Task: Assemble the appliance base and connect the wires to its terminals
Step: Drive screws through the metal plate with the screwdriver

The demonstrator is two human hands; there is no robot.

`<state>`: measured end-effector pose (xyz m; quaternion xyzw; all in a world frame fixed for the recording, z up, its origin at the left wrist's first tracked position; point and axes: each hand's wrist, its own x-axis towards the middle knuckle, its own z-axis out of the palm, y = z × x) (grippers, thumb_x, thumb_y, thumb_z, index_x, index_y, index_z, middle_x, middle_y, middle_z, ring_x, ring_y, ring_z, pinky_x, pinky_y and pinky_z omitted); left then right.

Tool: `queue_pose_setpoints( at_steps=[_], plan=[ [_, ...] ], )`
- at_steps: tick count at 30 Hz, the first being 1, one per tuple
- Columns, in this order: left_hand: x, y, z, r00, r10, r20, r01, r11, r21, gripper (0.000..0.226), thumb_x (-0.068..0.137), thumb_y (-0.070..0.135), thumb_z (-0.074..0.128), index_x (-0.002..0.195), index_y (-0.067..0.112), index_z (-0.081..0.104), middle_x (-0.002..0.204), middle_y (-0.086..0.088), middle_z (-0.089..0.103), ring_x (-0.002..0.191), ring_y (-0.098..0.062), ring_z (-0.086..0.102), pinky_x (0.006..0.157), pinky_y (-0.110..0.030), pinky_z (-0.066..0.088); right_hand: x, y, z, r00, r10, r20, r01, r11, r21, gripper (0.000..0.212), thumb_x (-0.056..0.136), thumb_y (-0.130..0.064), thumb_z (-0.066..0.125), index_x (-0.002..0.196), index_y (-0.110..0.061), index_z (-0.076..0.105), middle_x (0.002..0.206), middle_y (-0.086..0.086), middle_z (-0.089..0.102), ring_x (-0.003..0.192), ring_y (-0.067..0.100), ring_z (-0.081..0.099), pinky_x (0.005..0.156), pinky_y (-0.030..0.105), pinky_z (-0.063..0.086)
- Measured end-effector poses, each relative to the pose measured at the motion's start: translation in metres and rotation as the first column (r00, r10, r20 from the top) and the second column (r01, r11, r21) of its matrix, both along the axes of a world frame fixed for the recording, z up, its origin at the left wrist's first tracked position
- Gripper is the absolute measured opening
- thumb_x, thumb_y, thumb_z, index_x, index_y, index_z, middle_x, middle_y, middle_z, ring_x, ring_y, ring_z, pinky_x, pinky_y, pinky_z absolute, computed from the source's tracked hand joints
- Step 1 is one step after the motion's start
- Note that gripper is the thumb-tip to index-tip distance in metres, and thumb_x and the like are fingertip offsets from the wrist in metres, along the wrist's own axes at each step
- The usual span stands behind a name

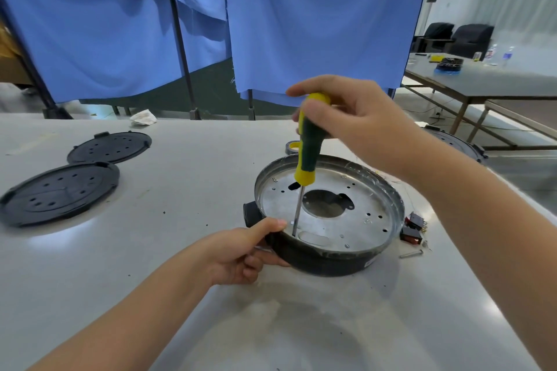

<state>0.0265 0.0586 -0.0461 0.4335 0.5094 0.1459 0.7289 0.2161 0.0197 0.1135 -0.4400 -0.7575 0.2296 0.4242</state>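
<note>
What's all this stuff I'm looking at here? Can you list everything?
appliance base: one, black with a silver metal plate, table centre-right
screwdriver: one, yellow and green, upright, tip on the plate
black discs: two, perforated, table left
switches: two, black and red, right of the base
loose screw: one, silver, beside the switches
tape roll: one, grey, behind the base
white rag: one, far table edge
blue curtains: background
left hand: holds the base rim
right hand: grips the screwdriver

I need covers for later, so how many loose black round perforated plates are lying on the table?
2 lie at the table's left: near plate and far plate, overlapping. A similar dark disc shows behind the right arm, mostly hidden.
</note>
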Motion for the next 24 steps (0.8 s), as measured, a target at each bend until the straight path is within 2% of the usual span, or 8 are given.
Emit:
queue_pose_setpoints(
  at_steps=[2, 5, 7, 11, 14, 18, 22, 24],
  plan=[
    [0.0, 0.0, 0.001, 1.0, -0.003, -0.005, 0.003, 1.0, 0.001, 0.042, 0.08, 0.048, 0.067, 0.103, 0.018, 0.049, 0.104, -0.014, 0.075, 0.047, -0.008, 0.02, 0.045, -0.014, 0.027, 0.001, 0.0, -0.004, 0.954, -0.216, 0.206, 0.169, 0.96, 0.223, 0.028, 0.088, -0.049, 0.058, 0.092, -0.022, 0.064, 0.081, 0.002, 0.061, 0.074, 0.017, 0.059, 0.07, 0.03, 0.052],
    [0.0, 0.0, 0.002, 1.0, -0.001, -0.01, 0.001, 1.0, -0.008, 0.042, 0.081, 0.047, 0.068, 0.103, 0.018, 0.047, 0.105, -0.015, 0.074, 0.048, -0.008, 0.021, 0.047, -0.016, 0.027, 0.0, 0.001, -0.009, 0.819, -0.451, 0.355, 0.304, 0.865, 0.398, 0.052, 0.088, -0.064, 0.042, 0.086, -0.014, 0.055, 0.073, 0.0, 0.054, 0.065, 0.014, 0.049, 0.057, 0.029, 0.04],
    [0.0, 0.0, 0.003, 1.0, 0.0, -0.011, 0.0, 1.0, -0.011, 0.041, 0.08, 0.047, 0.068, 0.101, 0.019, 0.048, 0.105, -0.015, 0.074, 0.049, -0.008, 0.023, 0.049, -0.016, 0.028, 0.002, 0.003, -0.009, 0.877, -0.358, 0.32, 0.281, 0.923, 0.263, 0.037, 0.098, -0.046, 0.035, 0.097, -0.014, 0.053, 0.077, 0.001, 0.055, 0.066, 0.011, 0.05, 0.058, 0.024, 0.043],
    [0.001, -0.001, 0.003, 1.0, 0.006, -0.012, -0.007, 1.0, -0.008, 0.04, 0.08, 0.047, 0.068, 0.101, 0.019, 0.048, 0.105, -0.015, 0.074, 0.049, -0.008, 0.023, 0.049, -0.016, 0.029, 0.008, 0.002, -0.003, 0.996, 0.032, -0.085, -0.043, 0.99, -0.131, 0.031, 0.1, -0.009, 0.037, 0.117, -0.025, 0.058, 0.11, 0.0, 0.064, 0.103, 0.014, 0.063, 0.09, 0.032, 0.055],
    [0.001, -0.002, 0.003, 1.0, 0.022, -0.015, -0.022, 1.0, -0.007, 0.042, 0.08, 0.046, 0.068, 0.103, 0.018, 0.047, 0.104, -0.016, 0.074, 0.05, -0.008, 0.023, 0.049, -0.016, 0.029, 0.011, 0.0, -0.002, 0.977, -0.164, 0.133, 0.14, 0.975, 0.174, 0.018, 0.089, -0.041, 0.061, 0.097, -0.025, 0.066, 0.088, -0.002, 0.063, 0.077, 0.014, 0.063, 0.071, 0.027, 0.056],
    [0.001, -0.003, 0.004, 1.0, 0.024, -0.008, -0.024, 1.0, -0.007, 0.043, 0.08, 0.046, 0.068, 0.107, 0.017, 0.049, 0.105, -0.016, 0.074, 0.052, -0.008, 0.023, 0.05, -0.017, 0.029, 0.005, -0.003, -0.004, 0.724, -0.517, 0.456, 0.291, 0.829, 0.478, 0.053, 0.09, -0.064, 0.036, 0.088, -0.015, 0.056, 0.079, 0.0, 0.054, 0.068, 0.017, 0.052, 0.057, 0.026, 0.038],
    [0.001, -0.003, 0.004, 1.0, 0.029, -0.006, -0.029, 1.0, -0.001, 0.045, 0.081, 0.046, 0.068, 0.109, 0.016, 0.049, 0.104, -0.016, 0.074, 0.05, -0.008, 0.023, 0.049, -0.016, 0.029, 0.003, -0.003, -0.001, 0.978, -0.097, 0.187, 0.094, 0.995, 0.024, 0.027, 0.1, -0.018, 0.034, 0.117, -0.025, 0.054, 0.108, -0.005, 0.06, 0.092, 0.004, 0.059, 0.077, 0.018, 0.05],
    [0.001, -0.003, 0.003, 1.0, 0.028, -0.008, -0.028, 1.0, 0.0, 0.042, 0.081, 0.046, 0.068, 0.105, 0.017, 0.049, 0.103, -0.016, 0.074, 0.049, -0.008, 0.023, 0.048, -0.016, 0.029, 0.003, -0.003, 0.0, 0.989, -0.071, 0.126, 0.064, 0.996, 0.063, 0.022, 0.099, -0.023, 0.045, 0.115, -0.028, 0.06, 0.1, -0.006, 0.063, 0.092, 0.014, 0.061, 0.083, 0.026, 0.052]
  ],
)
